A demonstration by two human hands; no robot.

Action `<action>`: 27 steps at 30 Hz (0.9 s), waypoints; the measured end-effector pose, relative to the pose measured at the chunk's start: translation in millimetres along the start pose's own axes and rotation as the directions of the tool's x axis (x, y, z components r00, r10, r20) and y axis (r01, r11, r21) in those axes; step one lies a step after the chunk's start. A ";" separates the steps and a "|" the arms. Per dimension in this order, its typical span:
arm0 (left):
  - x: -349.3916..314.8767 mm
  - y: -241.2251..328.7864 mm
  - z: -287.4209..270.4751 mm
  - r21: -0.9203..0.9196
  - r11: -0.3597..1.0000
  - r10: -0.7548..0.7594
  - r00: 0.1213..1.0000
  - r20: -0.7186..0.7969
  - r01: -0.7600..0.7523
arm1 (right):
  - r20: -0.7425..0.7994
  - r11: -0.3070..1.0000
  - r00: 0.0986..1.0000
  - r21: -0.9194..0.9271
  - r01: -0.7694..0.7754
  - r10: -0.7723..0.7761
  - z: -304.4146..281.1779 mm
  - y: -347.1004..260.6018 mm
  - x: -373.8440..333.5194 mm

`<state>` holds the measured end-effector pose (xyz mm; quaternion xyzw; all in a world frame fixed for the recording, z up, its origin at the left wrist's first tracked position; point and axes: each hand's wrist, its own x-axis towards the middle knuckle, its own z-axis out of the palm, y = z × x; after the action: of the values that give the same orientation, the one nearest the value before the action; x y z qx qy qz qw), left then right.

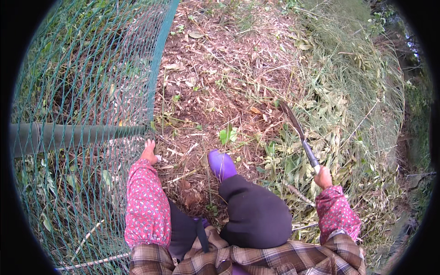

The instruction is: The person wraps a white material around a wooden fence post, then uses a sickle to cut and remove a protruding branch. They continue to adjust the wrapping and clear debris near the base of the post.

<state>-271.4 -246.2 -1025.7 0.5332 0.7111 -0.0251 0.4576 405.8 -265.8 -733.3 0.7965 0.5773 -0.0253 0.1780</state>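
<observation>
My right hand point(323, 178) is wrapped round the pale end of a sickle's handle, out to the right. The sickle point(308, 149) slants up and left, its dark curved blade over the cut grass and leaves. On the left, my left hand point(149, 152) is low beside the lower edge of a green net point(153, 87), near the foot of a thick green pole. Its fingers point away from me and look slightly apart, with nothing plainly held. Whether they touch the net I cannot tell. A small white spot shows beside the thumb.
The green pole point(68, 135) runs behind the net at left. Dry stalks and mulch point(220, 96) cover the ground ahead, with a small bright green plant point(228, 135) near my purple boot point(222, 164). Piled cut grass and leaves point(339, 105) lie to the right.
</observation>
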 end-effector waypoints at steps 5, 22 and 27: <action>-1.9 0.1 -2.5 0.076 0.997 0.017 1.000 -0.017 -0.015 | 0.090 0.993 0.995 0.119 0.025 -0.036 22.8 -1.1 -21.1; -20.3 34.6 -25.4 0.138 0.961 -0.238 0.970 -0.041 0.241 | 0.249 0.954 0.928 -0.043 0.296 -0.277 52.0 -85.8 4.0; -17.7 33.8 -12.5 0.159 0.941 -0.281 0.952 -0.122 0.298 | 0.244 0.966 0.935 0.043 0.255 -0.258 70.2 -103.6 2.2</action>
<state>-252.6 -238.2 -991.2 0.4615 0.7982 -0.1287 0.3651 322.0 -257.7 -825.8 0.7060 0.6493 -0.1504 0.2395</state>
